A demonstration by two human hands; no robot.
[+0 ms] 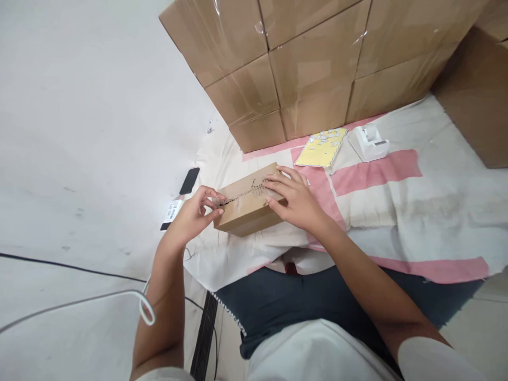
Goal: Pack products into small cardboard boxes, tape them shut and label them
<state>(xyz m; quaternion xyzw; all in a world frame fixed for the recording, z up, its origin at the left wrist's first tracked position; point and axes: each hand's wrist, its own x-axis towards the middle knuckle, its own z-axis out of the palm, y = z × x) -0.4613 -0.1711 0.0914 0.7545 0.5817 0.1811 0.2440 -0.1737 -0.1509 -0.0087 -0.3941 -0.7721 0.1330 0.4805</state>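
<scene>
A long brown cardboard box (250, 209) lies on the pink and white cloth in front of me, with dark markings and what looks like clear tape along its top. My left hand (198, 211) is at the box's left end, its fingers curled and the thumb and fingertips at the top edge. Across the right part of the top lies my right hand (291, 194), fingers spread and fingertips touching the surface. Whether the left fingertips pinch any tape is too small to tell.
Taped cardboard boxes (313, 79) stand stacked behind. A yellow card (322, 151) with small pieces and a white tape dispenser (369, 143) lie before them. At the left are a black phone (189, 181), a labelled item (171, 212) and a white cable (99, 295).
</scene>
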